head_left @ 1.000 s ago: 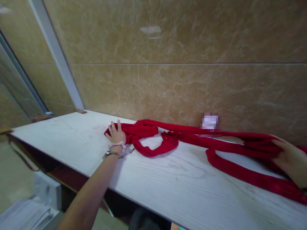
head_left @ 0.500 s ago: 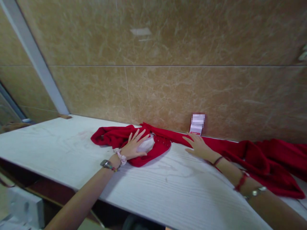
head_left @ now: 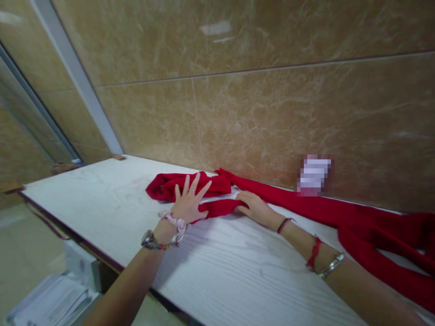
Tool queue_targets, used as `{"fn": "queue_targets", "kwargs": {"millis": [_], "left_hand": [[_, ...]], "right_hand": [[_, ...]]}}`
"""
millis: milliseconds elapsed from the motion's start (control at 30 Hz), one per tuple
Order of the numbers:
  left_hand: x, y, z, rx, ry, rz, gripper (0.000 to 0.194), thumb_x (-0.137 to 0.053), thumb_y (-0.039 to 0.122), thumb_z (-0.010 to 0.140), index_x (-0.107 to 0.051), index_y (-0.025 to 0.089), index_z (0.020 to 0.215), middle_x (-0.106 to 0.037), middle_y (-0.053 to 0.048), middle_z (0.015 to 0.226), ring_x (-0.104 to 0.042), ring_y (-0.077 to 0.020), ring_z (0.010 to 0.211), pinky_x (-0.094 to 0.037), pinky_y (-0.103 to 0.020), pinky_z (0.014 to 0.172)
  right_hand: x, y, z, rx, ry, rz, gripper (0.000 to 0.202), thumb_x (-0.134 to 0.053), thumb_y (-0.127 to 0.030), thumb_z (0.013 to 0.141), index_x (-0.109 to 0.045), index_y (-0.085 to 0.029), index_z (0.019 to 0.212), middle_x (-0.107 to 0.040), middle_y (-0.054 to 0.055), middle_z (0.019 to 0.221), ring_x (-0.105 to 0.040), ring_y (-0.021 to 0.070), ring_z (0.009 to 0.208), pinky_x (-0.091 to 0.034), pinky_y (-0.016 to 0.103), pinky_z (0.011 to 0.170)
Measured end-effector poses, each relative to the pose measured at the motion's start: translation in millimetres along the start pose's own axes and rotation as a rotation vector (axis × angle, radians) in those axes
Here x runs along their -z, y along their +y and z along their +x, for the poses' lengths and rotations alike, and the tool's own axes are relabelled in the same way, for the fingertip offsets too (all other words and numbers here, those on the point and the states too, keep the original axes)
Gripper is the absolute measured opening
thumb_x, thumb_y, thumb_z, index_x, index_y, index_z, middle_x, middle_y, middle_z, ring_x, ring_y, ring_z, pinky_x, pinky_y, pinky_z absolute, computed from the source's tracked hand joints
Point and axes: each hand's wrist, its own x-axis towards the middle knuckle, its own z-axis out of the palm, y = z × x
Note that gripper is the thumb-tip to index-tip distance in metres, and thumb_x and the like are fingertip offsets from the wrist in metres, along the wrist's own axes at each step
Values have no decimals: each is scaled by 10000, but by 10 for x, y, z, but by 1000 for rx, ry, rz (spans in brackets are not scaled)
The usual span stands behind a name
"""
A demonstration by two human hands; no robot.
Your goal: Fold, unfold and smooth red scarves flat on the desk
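A long red cloth [head_left: 299, 201] lies along the white tabletop [head_left: 217, 253], its left end bunched and folded. My left hand [head_left: 190, 199] rests flat on the bunched part with its fingers spread. To the right, my right hand [head_left: 256, 208] is bent over the end of a lower strip of the cloth, fingers together with the thumb beneath. Between the upper and lower strips, a bit of white surface shows. Farther right the cloth runs on in loose loops beside my right forearm.
Behind the table rises a tan marbled wall [head_left: 258, 117], with a small blurred card [head_left: 314, 175] standing against it. A metal post [head_left: 81, 81] is at the left. Papers [head_left: 50, 301] lie in a holder below the table's front edge.
My right hand has moved left and closed on the cloth. The white opening beside my left hand has narrowed, and the lower strip lies flatter. The view has shifted and tilted.
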Motion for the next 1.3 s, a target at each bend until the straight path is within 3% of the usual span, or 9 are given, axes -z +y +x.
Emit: {"fn": "queue_targets", "kwargs": {"millis": [133, 233, 400, 633, 767, 867, 1000, 1100, 1300], "left_hand": [[-89, -290, 99, 359, 65, -32, 1037, -702, 567, 577, -190, 289, 1436, 49, -123, 1514, 75, -515, 1300, -137, -754, 911], [-245, -604, 249, 474, 14, -124, 1098, -671, 640, 565, -109, 300, 1445, 97, -135, 1507, 51, -520, 1296, -201, -730, 908], [-555, -1064, 500, 376, -127, -273, 942, -541, 570, 747, -66, 173, 1457, -1, -211, 1494, -118, -382, 1346, -252, -533, 1029], [-812, -1390, 832, 191, -91, -328, 702, -372, 483, 865, -138, 163, 1444, -204, -129, 1483, -203, -238, 1361, -139, -495, 1086], [-872, -1639, 947, 245, 110, -582, 656, -315, 481, 892, -182, 136, 1434, -345, -121, 1427, -334, -207, 1306, -271, -351, 1072], [-831, -1776, 901, 234, 297, -697, 625, -174, 440, 939, -90, 76, 1441, -252, -134, 1466, -304, -179, 1315, -267, -307, 1070], [-687, -1608, 752, 37, 101, -422, 915, -485, 624, 767, -83, 176, 1456, -38, -107, 1518, -26, -362, 1365, -112, -529, 1082], [-606, -1318, 670, 24, -42, -182, 1054, -634, 648, 614, -126, 254, 1450, 31, -92, 1520, 62, -455, 1328, -100, -648, 1011], [-518, -1044, 597, -71, 251, 20, 785, -572, 520, 740, -296, 210, 1406, -89, -115, 1512, 21, -362, 1369, 6, -575, 1057]], "right_hand": [[-29, -129, 465, -102, 201, -18, 205, -460, -188, 861, -581, -152, 1023, -579, 111, 1121, -503, 187, 1079, -388, 342, 945], [-179, -230, 814, -157, 180, -169, 342, -412, -197, 878, -518, -164, 1201, -432, 125, 1355, -323, 241, 1283, -276, 450, 1041], [-582, -212, 1088, -152, -54, -264, 553, -431, -427, 876, -324, -268, 1396, -170, 71, 1511, -92, 362, 1362, -166, 606, 1036], [-936, -81, 1389, -244, -90, -248, 580, -364, -493, 884, -325, -232, 1401, -173, 85, 1508, -75, 336, 1370, -83, 561, 1071], [-1066, -113, 1611, -252, -58, -216, 563, -359, -464, 888, -327, -229, 1399, -183, 75, 1507, -68, 315, 1374, -59, 551, 1077], [-1136, -153, 1719, -242, -55, -191, 555, -389, -414, 885, -319, -227, 1403, -172, 79, 1509, -63, 304, 1377, -47, 538, 1083], [-1115, -156, 1717, -209, 4, -183, 618, -443, -407, 860, -268, -219, 1423, -167, 88, 1509, -58, 302, 1379, -55, 523, 1089], [-985, -82, 1582, -143, 86, -216, 667, -446, -425, 855, -226, -179, 1435, -157, 92, 1511, -50, 279, 1383, -40, 492, 1101], [-545, 202, 959, -207, 181, -344, 612, -409, -391, 873, -275, -138, 1414, -221, 98, 1492, -85, 263, 1381, -29, 495, 1100]]}}
